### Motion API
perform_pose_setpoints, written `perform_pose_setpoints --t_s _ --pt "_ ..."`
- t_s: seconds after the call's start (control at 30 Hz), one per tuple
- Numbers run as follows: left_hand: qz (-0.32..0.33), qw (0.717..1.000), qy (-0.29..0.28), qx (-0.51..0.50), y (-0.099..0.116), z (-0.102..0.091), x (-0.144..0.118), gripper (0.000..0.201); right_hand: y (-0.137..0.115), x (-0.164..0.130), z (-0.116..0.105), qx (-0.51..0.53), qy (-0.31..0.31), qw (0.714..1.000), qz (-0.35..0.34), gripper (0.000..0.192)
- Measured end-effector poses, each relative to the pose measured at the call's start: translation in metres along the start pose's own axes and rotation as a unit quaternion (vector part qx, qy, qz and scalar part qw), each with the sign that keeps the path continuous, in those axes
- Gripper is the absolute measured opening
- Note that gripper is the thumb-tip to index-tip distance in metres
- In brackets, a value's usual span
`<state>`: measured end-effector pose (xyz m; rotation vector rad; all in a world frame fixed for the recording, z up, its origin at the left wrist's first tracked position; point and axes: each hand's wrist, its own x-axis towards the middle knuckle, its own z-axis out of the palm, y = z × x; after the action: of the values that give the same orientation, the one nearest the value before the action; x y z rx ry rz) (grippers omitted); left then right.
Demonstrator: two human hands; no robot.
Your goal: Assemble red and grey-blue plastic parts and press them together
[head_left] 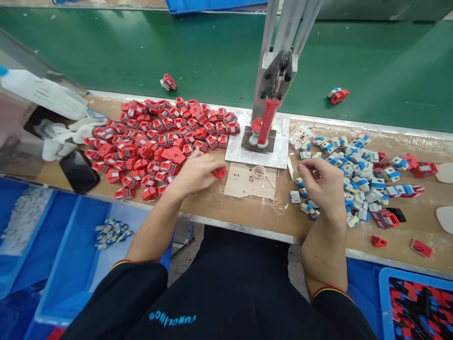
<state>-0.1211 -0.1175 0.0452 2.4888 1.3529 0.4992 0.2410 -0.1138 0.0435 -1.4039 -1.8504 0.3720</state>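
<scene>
- Pinching one red piece [220, 172] between thumb and fingertips, the left hand [198, 174] sits just left of the press [268, 120], near the cardboard scrap [249, 182] in front of the press base plate [258, 148].
- The right hand [323, 184] is curled at the near edge of the grey-blue pile [354, 174], right of the press; its fingertips are pressed together, but I cannot tell whether a piece is between them.
- Judged from this, a good grip is by the sides of the red piece, so it can seat squarely under the red plunger [267, 122], with fingers kept off the fixture.
- Counts: one press; one red piece in hand; one black phone [79, 171] far left of the press; two assembled pieces on the green belt [212, 56] behind the press, one at left [168, 82], one at right [338, 95].
- The red pile [155, 141] left of the press holds many dozens, too many to count; likewise the grey-blue pile.
- Two loose red bits [379, 242] lie well right of the press, near the bench edge.
</scene>
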Motion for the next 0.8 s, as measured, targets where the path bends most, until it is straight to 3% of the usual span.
perform_pose_setpoints --t_s 0.1,0.2,0.3,0.4,0.53,0.67,0.8 --pt "-0.045 0.985 0.138 -0.09 -0.001 -0.013 -0.003 0.029 0.0 -0.001 -0.002 -0.007 0.002 1.0 0.004 0.013" --pt "-0.067 0.951 0.204 -0.222 0.0 -0.011 -0.004 0.042 0.006 -0.002 -0.001 -0.045 -0.018 0.999 0.012 0.015" --pt "-0.056 0.885 0.235 -0.398 0.006 0.011 0.001 0.051 0.013 -0.003 0.007 -0.131 -0.083 0.988 0.02 0.016" --pt "-0.038 0.811 0.243 -0.531 0.017 0.037 0.012 0.054 0.017 -0.001 0.018 -0.225 -0.17 0.959 0.037 0.016" --pt "-0.036 0.763 0.214 -0.609 0.032 0.06 0.031 0.055 0.015 0.004 0.028 -0.286 -0.212 0.932 0.074 0.018" --pt "-0.021 0.75 0.202 -0.629 0.036 0.069 0.041 0.053 0.018 0.004 0.021 -0.281 -0.158 0.941 0.103 0.028" --pt "-0.014 0.77 0.203 -0.605 0.032 0.076 0.035 0.05 0.017 -0.002 0.0 -0.212 0.008 0.974 0.084 0.027"
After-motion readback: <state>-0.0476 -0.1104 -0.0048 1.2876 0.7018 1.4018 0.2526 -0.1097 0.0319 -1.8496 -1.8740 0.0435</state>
